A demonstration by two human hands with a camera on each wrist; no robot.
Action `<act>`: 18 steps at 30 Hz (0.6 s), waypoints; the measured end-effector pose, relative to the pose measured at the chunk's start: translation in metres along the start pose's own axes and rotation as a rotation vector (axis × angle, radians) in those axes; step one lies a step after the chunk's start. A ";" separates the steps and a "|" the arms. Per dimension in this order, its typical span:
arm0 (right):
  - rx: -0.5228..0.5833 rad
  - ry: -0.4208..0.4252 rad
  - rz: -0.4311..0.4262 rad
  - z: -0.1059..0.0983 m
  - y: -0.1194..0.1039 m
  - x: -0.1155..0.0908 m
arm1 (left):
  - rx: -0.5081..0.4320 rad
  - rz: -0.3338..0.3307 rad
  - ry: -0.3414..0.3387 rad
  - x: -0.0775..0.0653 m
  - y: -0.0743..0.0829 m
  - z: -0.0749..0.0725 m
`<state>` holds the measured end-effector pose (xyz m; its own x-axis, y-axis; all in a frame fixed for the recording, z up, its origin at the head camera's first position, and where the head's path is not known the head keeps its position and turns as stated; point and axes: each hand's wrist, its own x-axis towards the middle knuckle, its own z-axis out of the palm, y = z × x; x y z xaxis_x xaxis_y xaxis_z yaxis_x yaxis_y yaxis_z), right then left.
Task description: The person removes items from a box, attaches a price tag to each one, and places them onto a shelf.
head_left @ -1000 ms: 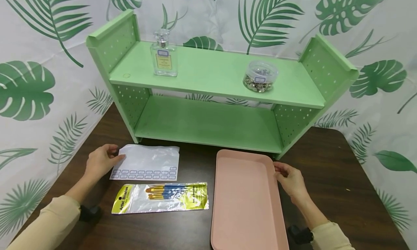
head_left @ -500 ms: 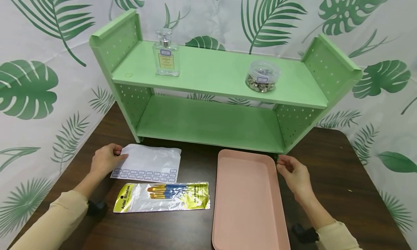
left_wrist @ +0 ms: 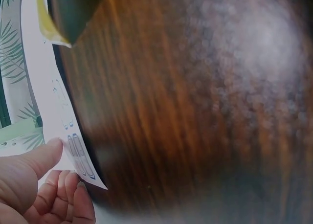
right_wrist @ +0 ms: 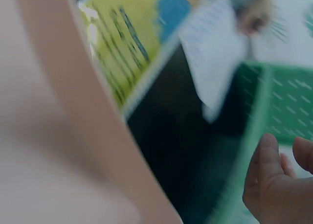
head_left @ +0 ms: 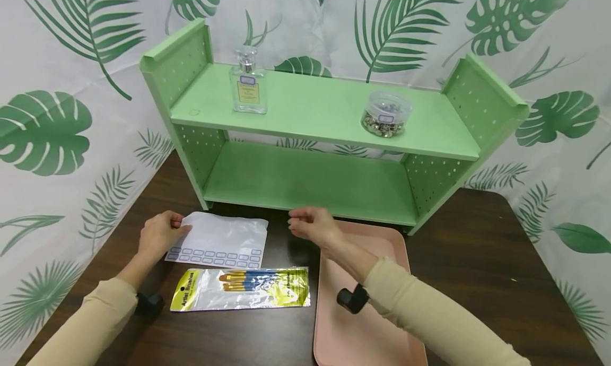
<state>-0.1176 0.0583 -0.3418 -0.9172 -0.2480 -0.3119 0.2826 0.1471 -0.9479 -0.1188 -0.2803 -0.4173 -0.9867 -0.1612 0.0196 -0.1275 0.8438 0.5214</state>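
At the left, my left hand (head_left: 159, 234) pinches the left edge of a white sticker sheet (head_left: 226, 233). Rows of small blue-bordered labels run along the sheet's lower part. In the left wrist view the thumb lies on top of the sheet (left_wrist: 58, 111), with curled fingers below its edge. My right hand (head_left: 315, 227) hangs over the far left corner of a pink tray (head_left: 329, 313), fingers loosely bent and holding nothing. Just below the sheet lies a clear and yellow packet of artist brushes (head_left: 205, 292). The right forearm covers part of the tray.
Behind everything stands a green two-tier shelf (head_left: 310, 177). On its upper tier are a glass perfume bottle (head_left: 249, 98) and a round clear jar (head_left: 386, 116) of small metal pieces, each bearing a blue-bordered label. All this stands on a dark wooden table (head_left: 468, 260).
My right hand has left the tray's right side and swung left across it toward the sheet. The left hand keeps its pinch on the sticker sheet, and the view has shifted slightly.
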 end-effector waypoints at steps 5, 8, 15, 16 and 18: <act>-0.053 -0.009 0.162 0.033 0.022 0.025 | -0.004 -0.014 0.004 -0.001 0.000 0.002; -0.091 0.008 0.192 0.043 0.030 0.033 | -0.004 -0.008 0.014 0.000 0.000 0.002; -0.052 0.005 0.194 0.056 0.033 0.041 | -0.003 -0.002 0.018 0.000 -0.002 0.000; -0.051 0.007 0.195 0.057 0.034 0.042 | -0.005 -0.002 0.017 0.000 -0.002 0.000; -0.048 0.013 0.199 0.059 0.034 0.043 | -0.006 0.001 0.016 0.000 -0.002 0.000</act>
<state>-0.1310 -0.0039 -0.3918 -0.8485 -0.1970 -0.4912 0.4448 0.2373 -0.8636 -0.1182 -0.2822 -0.4181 -0.9851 -0.1683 0.0338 -0.1256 0.8410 0.5262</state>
